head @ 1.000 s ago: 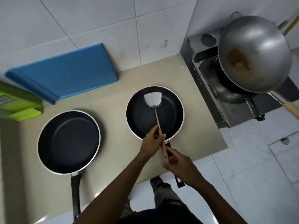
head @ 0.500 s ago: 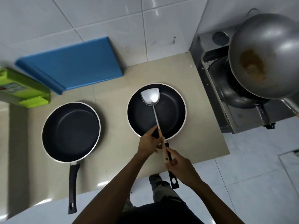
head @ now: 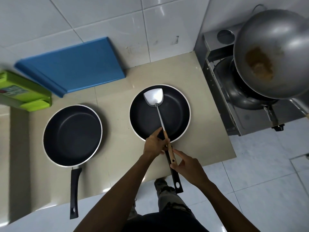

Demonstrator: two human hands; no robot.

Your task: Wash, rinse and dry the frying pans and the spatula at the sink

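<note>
Head cam, looking straight down.

Left hand (head: 154, 144): fingers and thumb curled round the spatula (head: 159, 116), right where the steel shaft meets the wooden handle. Solid hold.

Right hand (head: 189, 166): at the tail end of the same wooden handle. Index finger lies straight against it, thumb is below the end with the hang hole. Pinching or only touching: can't tell from this angle.

Spatula runs from my hands away from me. Its steel blade sits over the far-left part of the right pan (head: 177, 114), close to the far rim. Blade on the pan floor or just off it: can't tell.

Right pan: black inside, pale rim, flat on the beige counter (head: 117, 156). Its black handle points back at me, passes under both hands and sticks out past the counter edge.

Left pan (head: 72, 135): same type, on the counter beside the right one, apart, not touching. Its handle also overhangs the near edge.

Blue board (head: 71, 64) leans against the tiled wall (head: 100, 17) behind the left pan. Green boards (head: 25, 92) are just left of it.

Right of the counter: steel stove (head: 237, 124), with a grey wok (head: 274, 39) over a darker one. The grey wok has a brown patch inside. Grey tile floor (head: 267, 164) below.
</note>
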